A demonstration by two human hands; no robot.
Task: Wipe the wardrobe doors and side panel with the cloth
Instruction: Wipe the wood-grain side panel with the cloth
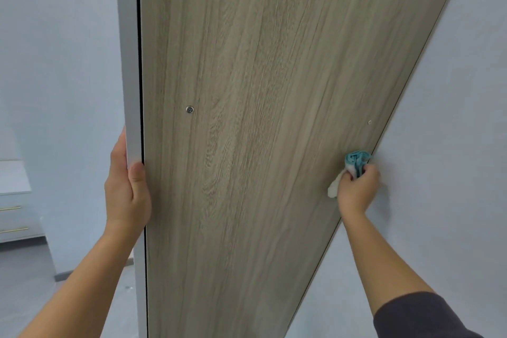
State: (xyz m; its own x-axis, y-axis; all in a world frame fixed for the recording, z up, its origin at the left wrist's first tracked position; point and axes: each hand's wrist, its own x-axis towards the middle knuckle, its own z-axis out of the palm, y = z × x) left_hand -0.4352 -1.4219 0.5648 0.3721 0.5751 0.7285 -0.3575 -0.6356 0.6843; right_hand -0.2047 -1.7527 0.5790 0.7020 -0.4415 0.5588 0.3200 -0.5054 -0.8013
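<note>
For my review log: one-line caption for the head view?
Left hand grips the white front edge; right hand holds a bunched teal cloth against the wood-grain side panel.

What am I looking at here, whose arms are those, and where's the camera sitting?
There is no machine here. The arms belong to a person, and the single picture comes from a camera worn on their head, looking forward and down. The left grip, their bare left hand, holds the white edge of a tall wood-grain panel, with the thumb lying on the wood. The right grip, their other hand, holds a bunched blue-and-white cloth at the panel's far edge, beside the wall. A small metal fitting sits in the panel, and drawers stand at the lower left.
</note>
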